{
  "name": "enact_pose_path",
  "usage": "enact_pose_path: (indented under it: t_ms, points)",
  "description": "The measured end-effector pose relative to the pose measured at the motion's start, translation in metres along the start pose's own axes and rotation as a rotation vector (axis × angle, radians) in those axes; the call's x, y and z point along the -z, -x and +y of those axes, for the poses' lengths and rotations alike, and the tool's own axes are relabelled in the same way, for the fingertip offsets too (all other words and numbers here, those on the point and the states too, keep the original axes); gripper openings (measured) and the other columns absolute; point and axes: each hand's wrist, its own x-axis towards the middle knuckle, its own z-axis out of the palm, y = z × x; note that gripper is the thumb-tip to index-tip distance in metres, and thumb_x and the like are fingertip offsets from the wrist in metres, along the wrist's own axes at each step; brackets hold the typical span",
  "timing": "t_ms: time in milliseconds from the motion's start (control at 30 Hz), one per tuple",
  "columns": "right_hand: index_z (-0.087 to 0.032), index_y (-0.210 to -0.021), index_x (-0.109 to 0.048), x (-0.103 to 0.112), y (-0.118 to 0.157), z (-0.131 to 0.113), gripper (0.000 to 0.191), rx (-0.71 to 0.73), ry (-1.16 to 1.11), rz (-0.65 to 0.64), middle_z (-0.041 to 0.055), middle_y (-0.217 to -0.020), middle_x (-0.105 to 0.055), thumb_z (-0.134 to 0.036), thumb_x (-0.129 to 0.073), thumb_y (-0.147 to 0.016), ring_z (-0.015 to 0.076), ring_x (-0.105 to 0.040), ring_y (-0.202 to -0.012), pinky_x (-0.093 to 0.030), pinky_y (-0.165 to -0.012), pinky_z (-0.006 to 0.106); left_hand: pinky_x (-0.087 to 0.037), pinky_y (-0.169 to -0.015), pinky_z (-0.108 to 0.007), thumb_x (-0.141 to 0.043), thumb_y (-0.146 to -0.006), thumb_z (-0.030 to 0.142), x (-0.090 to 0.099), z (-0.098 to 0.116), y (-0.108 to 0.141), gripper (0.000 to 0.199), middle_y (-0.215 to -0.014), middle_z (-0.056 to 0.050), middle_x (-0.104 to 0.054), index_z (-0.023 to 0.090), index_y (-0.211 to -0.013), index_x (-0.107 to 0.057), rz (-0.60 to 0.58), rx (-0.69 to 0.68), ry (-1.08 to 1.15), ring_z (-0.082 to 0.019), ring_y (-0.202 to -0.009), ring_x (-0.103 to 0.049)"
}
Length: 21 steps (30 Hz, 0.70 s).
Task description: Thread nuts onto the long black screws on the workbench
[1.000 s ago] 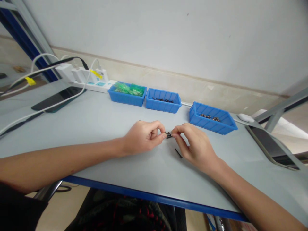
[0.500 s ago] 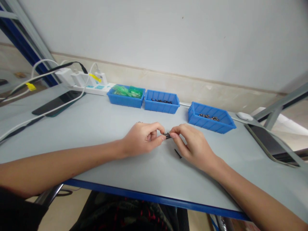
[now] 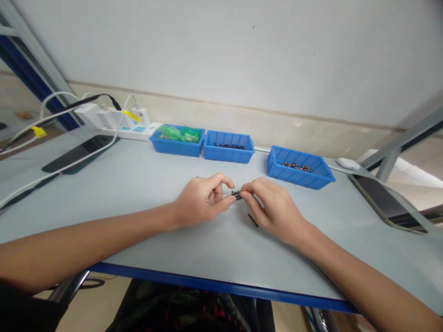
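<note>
Right hand (image 3: 278,210), dark screws (image 3: 236,195) between fingertips

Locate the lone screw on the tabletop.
In the head view, the lone screw lies just right of centre on the tabletop, close beside the right hand.

This looks like a workstation for small-parts work, in a workshop or a light assembly room. The grey table (image 3: 166,253) has a blue edge strip (image 3: 207,287), and a metal frame post (image 3: 387,167) rises at its right side, as on factory benches. Along the back stand three blue plastic parts bins: the left bin (image 3: 176,148) holds green plastic packets (image 3: 183,134), the middle bin (image 3: 227,155) dark fasteners (image 3: 229,146), the right bin (image 3: 294,177) small brownish metal pieces (image 3: 296,167). A loose dark screw (image 3: 253,220) lies on the tabletop. Behind are a plain pale wall (image 3: 221,60) and a power strip (image 3: 138,133) crowded with chargers (image 3: 112,120).
</note>
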Motion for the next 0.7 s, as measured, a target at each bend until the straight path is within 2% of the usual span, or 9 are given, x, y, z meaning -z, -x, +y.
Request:
enact_pose_path:
  t_ms: [167,300,433,600,700]
  points:
    - [-0.015,-0.081,-0.055,0.001,0.001,-0.001,0.018,-0.010,-0.024,-0.026,0.0035,-0.069,-0.058,-0.022,-0.042,-0.091,0.0132,-0.050,-0.062,-0.038,-0.058,0.025,-0.035,-0.049,-0.015,-0.055,-0.081,0.023,0.001,0.000,0.001,0.007,-0.050,0.009,-0.048,0.016,-0.083,-0.056,0.012,-0.035,-0.026,-0.004,-0.043,-0.042]
    - [-0.013,-0.094,-0.055,0.001,0.001,-0.002,0.014,-0.020,-0.048,0.000,0.0041,-0.075,-0.060,-0.025,-0.051,-0.087,0.0140,-0.055,-0.068,-0.041,-0.064,0.026,-0.034,-0.047,-0.016,-0.053,-0.081,0.024,0.002,0.002,0.001,0.010,-0.050,0.008,-0.049,0.016,-0.081,-0.057,-0.003,0.007,-0.003,-0.005,-0.043,-0.043]
    - [-0.014,-0.087,-0.056,0.001,-0.003,-0.003,0.012,0.054,0.036,0.016,0.0044,-0.073,-0.060,-0.019,-0.046,-0.089,0.0144,-0.053,-0.066,-0.040,-0.062,0.026,-0.033,-0.045,-0.016,-0.052,-0.080,0.027,0.005,0.005,0.000,0.013,-0.050,0.007,-0.048,0.016,-0.080,-0.059,0.010,0.067,0.031,-0.005,-0.042,-0.042]
    - [-0.015,-0.083,-0.054,0.012,-0.018,-0.002,0.012,0.132,0.191,0.172,0.0043,-0.068,-0.059,-0.020,-0.045,-0.090,0.0151,-0.053,-0.063,-0.039,-0.060,0.027,-0.035,-0.047,-0.018,-0.049,-0.084,0.032,0.014,0.007,0.000,0.018,-0.056,0.005,-0.055,0.016,-0.085,-0.059,-0.008,0.075,0.027,-0.007,-0.045,-0.045]
    - [-0.018,-0.081,-0.053,0.022,-0.041,0.006,0.016,0.053,0.231,0.359,0.0034,-0.068,-0.059,-0.023,-0.042,-0.091,0.0147,-0.054,-0.062,-0.039,-0.059,0.027,-0.040,-0.054,-0.020,-0.050,-0.084,0.031,0.017,0.007,0.001,0.017,-0.065,0.003,-0.061,0.017,-0.088,-0.060,-0.052,0.047,-0.061,-0.009,-0.053,-0.053]
